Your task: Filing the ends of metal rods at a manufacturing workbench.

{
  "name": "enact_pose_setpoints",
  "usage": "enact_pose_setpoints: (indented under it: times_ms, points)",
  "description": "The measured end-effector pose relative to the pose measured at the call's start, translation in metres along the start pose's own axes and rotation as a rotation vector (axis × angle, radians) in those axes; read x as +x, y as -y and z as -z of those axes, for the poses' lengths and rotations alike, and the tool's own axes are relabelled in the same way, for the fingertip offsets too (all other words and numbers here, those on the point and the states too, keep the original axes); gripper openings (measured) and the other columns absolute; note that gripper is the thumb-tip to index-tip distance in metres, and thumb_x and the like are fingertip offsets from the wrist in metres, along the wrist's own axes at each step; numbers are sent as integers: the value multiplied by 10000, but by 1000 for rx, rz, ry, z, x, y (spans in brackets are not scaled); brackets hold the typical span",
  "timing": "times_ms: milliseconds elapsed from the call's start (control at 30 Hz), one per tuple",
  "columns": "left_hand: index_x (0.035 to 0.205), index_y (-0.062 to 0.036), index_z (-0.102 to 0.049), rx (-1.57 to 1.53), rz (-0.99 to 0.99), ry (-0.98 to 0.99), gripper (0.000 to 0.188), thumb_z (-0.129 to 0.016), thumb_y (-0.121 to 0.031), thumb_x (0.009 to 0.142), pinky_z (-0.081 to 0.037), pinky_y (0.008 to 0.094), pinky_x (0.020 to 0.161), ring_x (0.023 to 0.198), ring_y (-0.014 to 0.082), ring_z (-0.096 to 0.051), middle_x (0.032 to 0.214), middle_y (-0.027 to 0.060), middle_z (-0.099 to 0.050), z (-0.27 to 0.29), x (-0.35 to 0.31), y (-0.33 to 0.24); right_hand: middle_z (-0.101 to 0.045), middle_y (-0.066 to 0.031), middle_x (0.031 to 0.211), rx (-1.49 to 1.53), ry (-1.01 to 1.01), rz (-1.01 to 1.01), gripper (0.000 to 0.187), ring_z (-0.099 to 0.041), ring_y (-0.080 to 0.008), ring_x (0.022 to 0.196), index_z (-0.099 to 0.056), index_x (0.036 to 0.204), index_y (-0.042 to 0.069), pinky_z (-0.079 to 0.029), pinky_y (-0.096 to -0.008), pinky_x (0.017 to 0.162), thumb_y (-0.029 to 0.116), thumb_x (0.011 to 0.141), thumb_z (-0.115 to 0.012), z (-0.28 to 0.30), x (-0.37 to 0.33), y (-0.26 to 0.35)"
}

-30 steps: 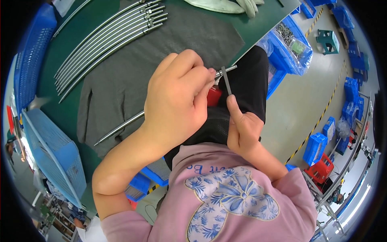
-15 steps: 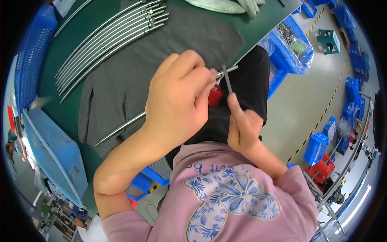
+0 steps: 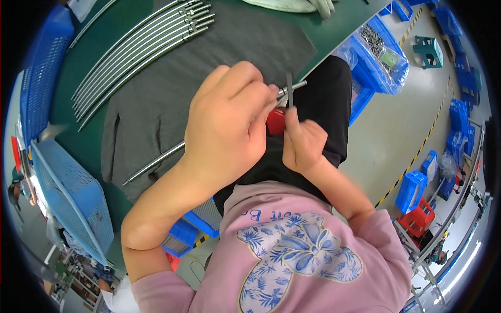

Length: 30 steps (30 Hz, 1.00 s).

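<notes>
My left hand (image 3: 227, 112) is closed around a slim shiny metal rod (image 3: 156, 161), which lies slantwise over a dark grey cloth (image 3: 255, 41). The rod's collared end sticks out past my left fingers toward the right. In my right hand (image 3: 305, 143) is a thin flat grey metal file (image 3: 290, 89), gripped with the thumb along it. The file stands nearly upright across the rod's collared end; whether they touch I cannot tell. Below that end, a red object (image 3: 275, 121) is partly hidden between my hands.
Several similar rods (image 3: 141, 57) lie side by side at the upper left on the green table (image 3: 65, 122). Blue baskets (image 3: 73, 193) stand along the left. Pale gloves (image 3: 287, 5) lie at the far edge. A blue bin (image 3: 383, 52) of small metal parts stands right of the table.
My right hand has moved left and slightly up with the file, which now stands more upright and crosses nearer the rod's collar. My left hand has shifted slightly left with the rod.
</notes>
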<state>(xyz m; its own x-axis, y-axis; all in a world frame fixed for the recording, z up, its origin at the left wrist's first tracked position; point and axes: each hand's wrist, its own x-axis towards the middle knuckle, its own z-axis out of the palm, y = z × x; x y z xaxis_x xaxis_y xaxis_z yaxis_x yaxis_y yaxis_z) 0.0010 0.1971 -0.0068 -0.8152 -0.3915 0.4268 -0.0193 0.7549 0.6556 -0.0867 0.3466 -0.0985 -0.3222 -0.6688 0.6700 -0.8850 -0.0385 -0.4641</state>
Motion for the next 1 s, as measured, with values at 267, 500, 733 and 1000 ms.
enact_pose_setpoints:
  times_ms: [267,500,733,1000]
  points:
    - [751,-5,-579,1,2,-13,154,-700,74,695,-399,338,577,647,260,-508,755,88,-535,2,0,1,-447,-8,557,34,-5,135,560,-463,-155,446,-623,1191,-34,-360,-281,435,-43,632,-588,-10,-4,-18]
    - [735,-5,-568,-17,10,-25,148,-690,72,699,-384,345,572,647,262,-494,747,84,-526,-2,-1,0,-520,-29,603,18,7,208,567,-488,-165,454,-602,1179,-74,-364,-295,435,-53,612,-595,-10,-2,-31]
    - [728,-9,-561,-20,-1,-40,152,-687,71,702,-382,348,568,644,263,-490,738,80,-516,0,3,1,-498,-27,582,34,-1,208,543,-483,-164,447,-615,1168,-64,-364,-290,432,-61,625,-597,-13,1,-34]
    - [718,-14,-562,-32,38,-20,157,-688,76,691,-382,344,564,640,256,-486,737,72,-515,-3,0,-3,-455,-15,529,115,93,74,567,-429,-174,399,-610,1200,-56,-336,-296,423,-70,634,-592,11,-3,-24]
